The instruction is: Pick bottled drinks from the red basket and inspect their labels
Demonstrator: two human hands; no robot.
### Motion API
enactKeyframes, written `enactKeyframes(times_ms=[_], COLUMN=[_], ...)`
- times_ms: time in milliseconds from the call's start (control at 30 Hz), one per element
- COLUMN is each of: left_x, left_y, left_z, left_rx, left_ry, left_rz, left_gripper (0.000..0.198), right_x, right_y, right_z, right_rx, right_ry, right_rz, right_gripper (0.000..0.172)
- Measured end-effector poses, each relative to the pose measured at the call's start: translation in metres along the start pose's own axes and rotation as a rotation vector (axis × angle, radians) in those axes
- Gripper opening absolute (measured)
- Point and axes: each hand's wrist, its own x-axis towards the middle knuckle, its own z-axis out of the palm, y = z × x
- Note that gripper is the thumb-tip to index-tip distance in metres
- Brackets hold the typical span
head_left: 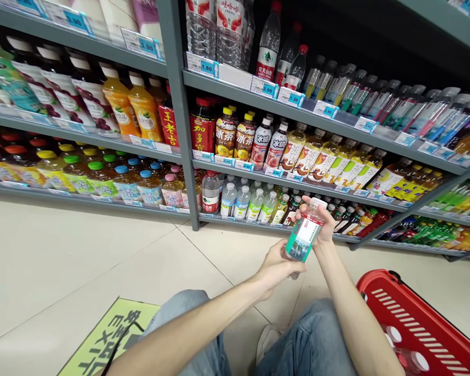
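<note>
A clear drink bottle (pixel 304 235) with a white cap and a red, white and green label is tilted in front of the shelves, above my knees. My left hand (pixel 276 265) grips its lower end. Near the cap, my right hand (pixel 326 222) has its fingers wrapped round the upper part. Part of the fingers is hidden behind the bottle. To the lower right stands a red shopping basket (pixel 419 313) with several white-capped bottles (pixel 413 360) inside, cut off by the frame edge.
Grey shelves (pixel 176 94) packed with drinks cross the view. Small water-type bottles (pixel 376 99) line the upper right shelf; juice bottles (pixel 147 112) fill the left one. A yellow-green exit sign (pixel 105 334) lies on the tiled floor (pixel 62 250) beside my bent legs (pixel 313 334).
</note>
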Motion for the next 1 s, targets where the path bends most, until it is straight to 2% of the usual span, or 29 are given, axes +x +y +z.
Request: enactKeyframes(times_ms=[133,200,267,333,467,533,667,767,900,1000], left_x=[-0.001,-0.001,-0.001,0.002,0.011,0.015,0.017,0.015,0.012,0.009], left_y=[0.007,0.010,0.012,0.012,0.006,0.001,-0.010,-0.014,-0.003,0.012], left_z=[-0.007,-0.009,-0.011,-0.013,-0.016,-0.017,-0.017,-0.015,-0.012,-0.011], left_rx=[0.067,0.082,0.108,0.126,0.116,0.126,0.144,0.143,0.165,0.139], left_ry=[-0.333,-0.414,-0.442,-0.371,-0.028,0.075,0.091,0.112,0.156,0.136], left_rz=[-0.032,-0.019,-0.021,-0.041,-0.075,-0.091,-0.124,-0.083,-0.022,0.021], left_gripper=[0.058,0.058,0.056,0.055,0.054,0.053,0.048,0.045,0.039,0.048], right_x=[-0.007,-0.009,-0.008,-0.006,0.001,0.004,0.006,0.006,0.007,0.011], right_y=[-0.001,-0.003,-0.005,-0.004,0.008,0.019,0.032,0.031,0.023,0.016], right_z=[0.000,0.001,0.003,0.006,0.012,0.012,0.009,0.007,0.004,-0.001], right_rx=[0.010,-0.003,-0.046,-0.118,-0.339,-0.391,-0.352,-0.303,-0.191,-0.080], right_ry=[-0.045,-0.073,-0.081,-0.056,0.080,0.153,0.263,0.269,0.309,0.354], right_rz=[0.009,0.002,0.000,0.016,0.050,0.076,0.126,0.104,-0.001,-0.058], right_gripper=[0.045,0.053,0.057,0.058,0.051,0.048,0.037,0.032,0.029,0.028])
